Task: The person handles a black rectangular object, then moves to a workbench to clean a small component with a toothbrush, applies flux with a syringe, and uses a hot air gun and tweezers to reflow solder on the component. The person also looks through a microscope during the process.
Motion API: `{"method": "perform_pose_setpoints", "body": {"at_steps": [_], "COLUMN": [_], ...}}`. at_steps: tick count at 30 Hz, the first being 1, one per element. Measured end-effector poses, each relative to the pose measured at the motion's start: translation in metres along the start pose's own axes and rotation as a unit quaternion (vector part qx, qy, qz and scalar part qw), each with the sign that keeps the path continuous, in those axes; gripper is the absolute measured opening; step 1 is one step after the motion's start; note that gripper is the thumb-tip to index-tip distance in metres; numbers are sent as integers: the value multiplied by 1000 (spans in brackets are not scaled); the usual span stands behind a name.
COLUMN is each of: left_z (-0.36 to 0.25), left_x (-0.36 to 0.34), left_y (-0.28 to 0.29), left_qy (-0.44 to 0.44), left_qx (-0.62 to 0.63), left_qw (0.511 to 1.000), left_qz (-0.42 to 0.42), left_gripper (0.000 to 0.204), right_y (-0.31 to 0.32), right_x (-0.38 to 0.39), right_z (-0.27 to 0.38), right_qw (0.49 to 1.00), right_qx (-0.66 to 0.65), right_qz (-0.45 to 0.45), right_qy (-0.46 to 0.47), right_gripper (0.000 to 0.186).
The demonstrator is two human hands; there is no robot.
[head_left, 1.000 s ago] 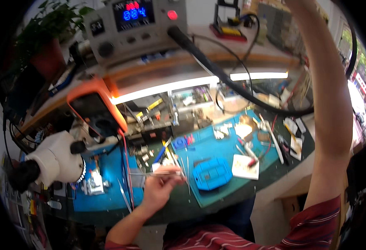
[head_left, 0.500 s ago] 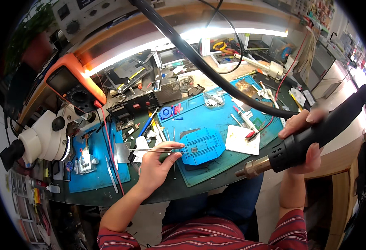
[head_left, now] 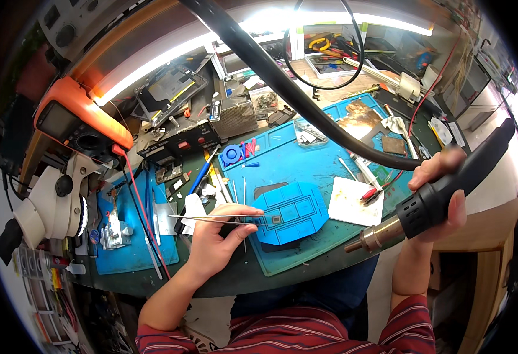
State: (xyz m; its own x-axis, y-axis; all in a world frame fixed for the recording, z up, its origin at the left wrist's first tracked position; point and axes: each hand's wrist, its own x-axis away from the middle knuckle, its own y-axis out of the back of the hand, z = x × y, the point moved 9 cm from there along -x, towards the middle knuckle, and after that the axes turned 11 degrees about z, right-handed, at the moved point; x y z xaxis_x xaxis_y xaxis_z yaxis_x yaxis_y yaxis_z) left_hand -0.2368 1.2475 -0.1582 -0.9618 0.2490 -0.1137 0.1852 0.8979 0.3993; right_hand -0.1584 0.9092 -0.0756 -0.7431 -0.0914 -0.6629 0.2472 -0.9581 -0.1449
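Just beside left grip [head_left: 217,241], small chip [head_left: 276,219]

The left hand [head_left: 214,245] hovers above the bench [head_left: 235,280], thumb and forefinger pinched. The right hand [head_left: 439,200] curls its fingers [head_left: 456,207] near the bench's right edge.

Right hand [head_left: 433,171]: a second ago we reached it up past the top of our view; now it is low and holds a black handle [head_left: 478,165].
Metal nozzle [head_left: 383,234]: it came into sight with the handle.
Tweezers [head_left: 183,218]: we moved the tips from beside the blue block [head_left: 297,211] to its left edge.
Grey box [head_left: 73,15]: we tipped our view down, so its lit screen is gone.
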Motion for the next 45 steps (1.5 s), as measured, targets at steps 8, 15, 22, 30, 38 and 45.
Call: {"method": "perform_pose_setpoints", "body": {"at_steps": [8, 15, 22, 30, 38, 45], "left_z": [-4, -10, -10, -26, -153, -285], "left_x": [-1, -1, 8, 18, 5, -74], "left_y": [2, 1, 0, 13, 132, 160], "left_qy": [-14, -30, -26, -76, -279, -336], "left_qx": [-33, -45, -86, -95, -160, -595], "left_qw": [999, 998, 995, 989, 921, 650], "left_qz": [-8, -30, -44, -87, -221, -333], "left_gripper": [24, 23, 25, 30, 20, 53], "right_y": [-3, 0, 1, 7, -3, -2], "right_x": [0, -3, -6, 1, -3, -4], "right_z": [-7, -2, 0, -12, 0, 9], "right_qw": [1000, 1000, 999, 999, 999, 999], "right_qx": [-3, 27, 29, -5, 5, -17], "right_qz": [3, -9, -14, -45, -51, -42], "right_qy": [-6, 3, 6, -10, -14, -8], "right_gripper": [60, 63, 61, 64, 68, 66]}}
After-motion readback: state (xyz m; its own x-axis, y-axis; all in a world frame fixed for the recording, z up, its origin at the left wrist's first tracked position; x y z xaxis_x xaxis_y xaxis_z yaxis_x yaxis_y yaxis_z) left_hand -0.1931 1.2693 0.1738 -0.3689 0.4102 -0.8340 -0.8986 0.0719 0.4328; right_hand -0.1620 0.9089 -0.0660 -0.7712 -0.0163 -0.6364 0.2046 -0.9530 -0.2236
